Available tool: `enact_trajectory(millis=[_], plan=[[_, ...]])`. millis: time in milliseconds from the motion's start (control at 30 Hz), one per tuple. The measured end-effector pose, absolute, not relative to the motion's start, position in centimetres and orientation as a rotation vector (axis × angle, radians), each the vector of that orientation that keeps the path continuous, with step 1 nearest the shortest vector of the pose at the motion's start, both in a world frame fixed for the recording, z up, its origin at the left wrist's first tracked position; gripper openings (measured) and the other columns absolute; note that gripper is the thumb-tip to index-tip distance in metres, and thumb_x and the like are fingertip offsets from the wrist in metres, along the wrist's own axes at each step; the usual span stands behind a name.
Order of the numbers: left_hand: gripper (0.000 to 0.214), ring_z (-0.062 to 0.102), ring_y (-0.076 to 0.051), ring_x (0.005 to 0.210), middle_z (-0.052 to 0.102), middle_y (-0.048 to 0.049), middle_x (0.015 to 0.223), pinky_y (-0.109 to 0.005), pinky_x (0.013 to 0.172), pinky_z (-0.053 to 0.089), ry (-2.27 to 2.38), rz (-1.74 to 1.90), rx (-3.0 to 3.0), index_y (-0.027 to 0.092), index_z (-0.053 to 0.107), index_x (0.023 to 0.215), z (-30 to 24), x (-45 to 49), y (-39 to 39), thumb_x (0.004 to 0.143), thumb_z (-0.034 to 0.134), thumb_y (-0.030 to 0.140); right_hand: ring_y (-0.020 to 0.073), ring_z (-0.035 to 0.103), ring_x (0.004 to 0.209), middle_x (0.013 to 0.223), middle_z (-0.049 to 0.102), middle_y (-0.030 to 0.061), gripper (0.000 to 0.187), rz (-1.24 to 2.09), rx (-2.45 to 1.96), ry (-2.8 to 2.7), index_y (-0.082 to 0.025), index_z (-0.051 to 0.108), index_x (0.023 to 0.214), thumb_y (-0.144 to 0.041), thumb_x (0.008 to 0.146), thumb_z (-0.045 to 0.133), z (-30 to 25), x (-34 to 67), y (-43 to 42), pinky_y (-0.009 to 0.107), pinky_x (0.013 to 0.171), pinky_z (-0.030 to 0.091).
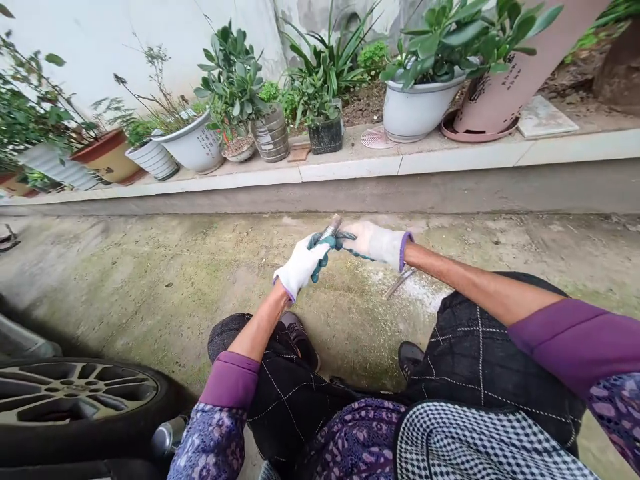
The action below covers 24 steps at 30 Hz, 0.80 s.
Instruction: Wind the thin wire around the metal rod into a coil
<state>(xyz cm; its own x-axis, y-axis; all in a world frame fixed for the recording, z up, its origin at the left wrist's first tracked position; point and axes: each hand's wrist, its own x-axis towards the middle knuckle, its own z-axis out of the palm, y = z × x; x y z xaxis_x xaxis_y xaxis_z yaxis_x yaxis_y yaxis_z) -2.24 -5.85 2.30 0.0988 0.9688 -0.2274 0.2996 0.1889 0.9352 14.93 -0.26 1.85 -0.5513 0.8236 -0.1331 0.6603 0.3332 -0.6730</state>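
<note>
My left hand [305,261], in a white knit glove with a teal coated palm, is closed around a short grey-brown stick-like piece [336,223]. The upper end of this piece pokes out above my fingers; its exact kind cannot be told. From the other side comes my right hand [374,241], in a matching glove with a purple cuff. Its fingers are drawn together against the left fingers, and whatever they pinch is hidden and slightly blurred. Below the right wrist, a thin stick-like tool [399,283] lies on the concrete beside spilled white powder [423,291].
A low tiled ledge [350,171] runs across the back, carrying several potted plants, among them a white pot [420,110] and a tall pink pot [493,100]. At the lower left is a car wheel [75,390]. My knees flank the mossy concrete ground [200,267].
</note>
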Motion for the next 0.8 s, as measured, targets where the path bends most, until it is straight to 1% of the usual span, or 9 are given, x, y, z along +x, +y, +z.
enact_trajectory(millis=[167, 300, 367, 433, 533, 600, 667, 733, 800], plan=[[0.043, 0.046, -0.005, 0.049, 0.055, 0.0034, 0.071, -0.016, 0.038, 0.039, 1.364, 0.797, 1.365, 0.017, 0.064, 0.118, -0.6, -2.5, -4.6, 0.076, 0.067, 0.026, 0.0142, 0.055, 0.063, 0.080, 0.069, 0.0059, 0.025, 0.797, -1.399, -2.620, -0.016, 0.069, 0.089, -0.028, 0.092, 0.047, 0.9, 15.5, -0.5, 0.025, 0.059, 0.038], [0.053, 0.045, -0.005, 0.047, 0.063, 0.0007, 0.081, -0.019, 0.044, 0.044, 1.481, 0.765, 1.423, 0.018, 0.059, 0.130, -1.7, -3.0, -4.1, 0.078, 0.064, 0.025, 0.0185, 0.063, 0.079, 0.097, 0.073, 0.0083, 0.026, 0.627, -1.321, -2.800, -0.018, 0.071, 0.097, -0.025, 0.092, 0.046, 1.2, 15.7, -1.7, 0.027, 0.067, 0.040], [0.051, 0.051, -0.008, 0.053, 0.068, -0.0015, 0.087, -0.022, 0.052, 0.048, 1.590, 0.663, 1.591, 0.020, 0.060, 0.130, -1.8, -3.0, -4.0, 0.079, 0.062, 0.025, 0.0202, 0.065, 0.085, 0.104, 0.074, 0.0092, 0.027, 0.560, -1.319, -2.852, -0.019, 0.070, 0.102, -0.023, 0.091, 0.046, 1.7, 15.8, -2.1, 0.027, 0.070, 0.041], [0.045, 0.060, -0.013, 0.065, 0.071, -0.0028, 0.093, -0.025, 0.066, 0.052, 1.641, 0.453, 1.862, 0.023, 0.065, 0.124, -1.7, -2.7, -4.2, 0.079, 0.062, 0.025, 0.0213, 0.066, 0.087, 0.105, 0.074, 0.0102, 0.028, 0.482, -1.340, -2.883, -0.019, 0.070, 0.104, -0.023, 0.092, 0.045, 2.1, 15.9, -2.0, 0.028, 0.070, 0.041], [0.039, 0.065, -0.018, 0.078, 0.073, -0.0020, 0.093, -0.027, 0.077, 0.051, 1.509, 0.133, 2.150, 0.025, 0.069, 0.116, -1.3, -1.9, -5.0, 0.078, 0.062, 0.029, 0.0207, 0.065, 0.081, 0.094, 0.073, 0.0095, 0.026, 0.435, -1.394, -2.893, -0.019, 0.071, 0.095, -0.025, 0.090, 0.046, 2.3, 16.5, -1.0, 0.029, 0.068, 0.041], [0.039, 0.065, -0.018, 0.078, 0.073, -0.0003, 0.091, -0.025, 0.075, 0.050, 1.379, 0.088, 2.180, 0.025, 0.069, 0.116, -0.9, -1.6, -5.6, 0.078, 0.062, 0.030, 0.0186, 0.062, 0.075, 0.084, 0.072, 0.0070, 0.021, 0.565, -1.380, -2.837, -0.019, 0.070, 0.084, -0.024, 0.085, 0.049, 2.0, 17.0, -0.2, 0.028, 0.066, 0.041], [0.041, 0.065, -0.017, 0.080, 0.072, 0.0008, 0.092, -0.023, 0.073, 0.049, 1.301, 0.164, 2.149, 0.024, 0.068, 0.116, -0.5, -1.6, -6.0, 0.076, 0.063, 0.030, 0.0156, 0.058, 0.064, 0.074, 0.068, 0.0039, 0.019, 0.862, -1.368, -2.690, -0.019, 0.068, 0.079, -0.024, 0.080, 0.050, 1.7, 17.5, 0.3, 0.026, 0.059, 0.042], [0.041, 0.064, -0.016, 0.080, 0.071, 0.0005, 0.092, -0.023, 0.072, 0.048, 1.296, 0.264, 2.091, 0.021, 0.069, 0.115, -0.2, -1.7, -6.2, 0.076, 0.064, 0.033, 0.0127, 0.051, 0.052, 0.065, 0.061, 0.0009, 0.021, 1.206, -1.373, -2.458, -0.019, 0.068, 0.082, -0.032, 0.079, 0.051, 1.4, 17.8, 0.6, 0.025, 0.048, 0.040], [0.040, 0.062, -0.016, 0.078, 0.070, -0.0002, 0.090, -0.023, 0.070, 0.047, 1.329, 0.336, 2.022, 0.019, 0.069, 0.112, 0.1, -1.8, -6.3, 0.076, 0.065, 0.036, 0.0106, 0.044, 0.045, 0.059, 0.055, -0.0012, 0.028, 1.436, -1.380, -2.226, -0.018, 0.068, 0.085, -0.041, 0.077, 0.055, 1.3, 17.9, 0.7, 0.023, 0.039, 0.036]])
